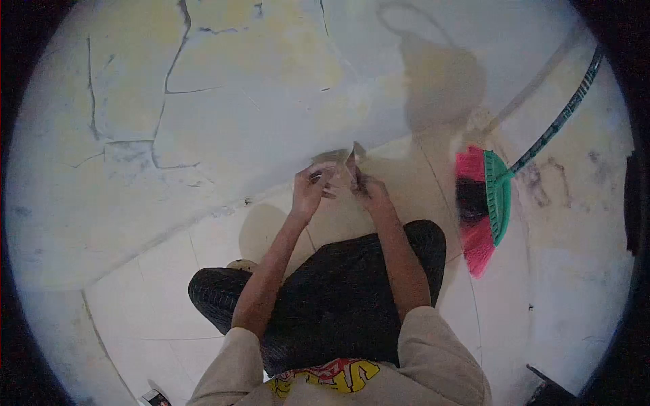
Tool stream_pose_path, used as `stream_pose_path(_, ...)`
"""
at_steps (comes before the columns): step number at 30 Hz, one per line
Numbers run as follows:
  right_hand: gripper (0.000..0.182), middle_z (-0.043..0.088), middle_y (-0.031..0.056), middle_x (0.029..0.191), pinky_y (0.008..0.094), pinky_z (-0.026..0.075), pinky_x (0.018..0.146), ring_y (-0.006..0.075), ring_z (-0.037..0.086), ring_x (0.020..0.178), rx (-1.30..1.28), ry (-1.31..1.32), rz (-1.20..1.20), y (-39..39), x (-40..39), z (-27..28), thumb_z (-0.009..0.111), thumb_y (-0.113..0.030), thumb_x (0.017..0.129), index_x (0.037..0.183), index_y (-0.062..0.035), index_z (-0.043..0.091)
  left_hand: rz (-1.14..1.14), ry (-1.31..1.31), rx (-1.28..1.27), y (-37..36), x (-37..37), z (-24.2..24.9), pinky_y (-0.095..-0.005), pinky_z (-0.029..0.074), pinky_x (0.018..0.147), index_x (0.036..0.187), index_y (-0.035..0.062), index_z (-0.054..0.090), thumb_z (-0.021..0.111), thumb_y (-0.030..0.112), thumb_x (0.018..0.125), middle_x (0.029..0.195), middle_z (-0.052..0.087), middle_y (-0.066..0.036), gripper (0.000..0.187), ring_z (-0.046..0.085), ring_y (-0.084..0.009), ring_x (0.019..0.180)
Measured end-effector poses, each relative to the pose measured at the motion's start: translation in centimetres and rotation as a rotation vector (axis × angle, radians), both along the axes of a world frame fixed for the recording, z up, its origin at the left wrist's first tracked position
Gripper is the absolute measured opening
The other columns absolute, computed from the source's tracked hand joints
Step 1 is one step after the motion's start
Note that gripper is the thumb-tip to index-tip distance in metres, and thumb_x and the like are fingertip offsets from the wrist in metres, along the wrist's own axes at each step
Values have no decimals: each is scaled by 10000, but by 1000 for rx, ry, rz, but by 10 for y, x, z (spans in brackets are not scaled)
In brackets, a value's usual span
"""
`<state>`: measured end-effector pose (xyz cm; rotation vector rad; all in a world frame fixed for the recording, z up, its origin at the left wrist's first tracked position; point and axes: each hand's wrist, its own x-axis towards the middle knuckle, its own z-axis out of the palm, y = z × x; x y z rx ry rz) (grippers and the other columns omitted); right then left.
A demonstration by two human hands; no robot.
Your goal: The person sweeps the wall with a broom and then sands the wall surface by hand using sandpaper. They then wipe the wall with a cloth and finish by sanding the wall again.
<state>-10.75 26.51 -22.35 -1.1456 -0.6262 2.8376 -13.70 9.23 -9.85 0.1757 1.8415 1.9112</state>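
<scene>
A small, thin grey-brown sheet point(355, 157), bent or folded, is between my two hands in front of the wall's base. My right hand point(370, 189) pinches its right side, with the fingertips partly dark in shadow. My left hand point(313, 188) has its fingers curled at the sheet's left side, and a small gap shows between thumb and fingers. What the sheet is made of cannot be made out. Both forearms reach forward over my crossed legs in dark trousers point(332, 298).
A broom point(498, 196) with pink and black bristles, green head and dark handle leans at the right. The patched wall point(257, 122) ahead has cracks. Pale floor tiles point(176, 311) lie around me. A small object point(156, 398) sits at the bottom left.
</scene>
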Motion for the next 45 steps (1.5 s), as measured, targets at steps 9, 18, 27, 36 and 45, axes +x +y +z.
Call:
stream_pose_path(9, 259, 602, 76, 813, 303, 528, 561, 162, 610, 710, 931, 6, 409, -19, 23, 69, 652, -189, 883, 989, 37, 585, -291, 288, -733, -99, 22, 15, -344, 554, 578, 1111, 25, 634, 607, 267, 919, 902, 685, -140, 310, 663, -170, 675)
stream_pose_path(18, 289, 628, 56, 852, 255, 517, 516, 128, 608, 727, 900, 235, 777, -55, 10, 90, 675, -219, 868, 1047, -6, 595, -28, -115, -472, -89, 14, -42, -313, 530, 394, 1019, -65, 581, 686, 242, 844, 858, 677, -162, 369, 660, -174, 593)
stream_pose_path(27, 410, 687, 129, 883, 345, 541, 611, 183, 662, 751, 1295, 112, 904, -52, -4, 82, 787, -319, 744, 909, 27, 641, -56, 222, -802, -80, 10, -50, -394, 561, 576, 1055, 27, 587, 653, 172, 842, 720, 668, -118, 266, 676, -257, 690)
stream_pose_path(36, 388, 662, 182, 917, 449, 495, 812, 351, 644, 857, 2003, -502, 537, 22, -20, 64, 738, -305, 754, 952, 16, 644, -119, 348, -898, -73, 10, -38, -457, 524, 722, 1033, 61, 597, 631, 187, 842, 742, 672, -150, 231, 672, -329, 773)
stream_pose_path(45, 365, 671, 145, 851, 362, 545, 691, 218, 665, 856, 1589, 16, 589, 49, -24, 32, 778, -206, 719, 997, -10, 644, -108, 419, -890, -65, 12, -34, -445, 529, 711, 1030, 67, 609, 614, 173, 853, 752, 682, -156, 206, 676, -327, 757)
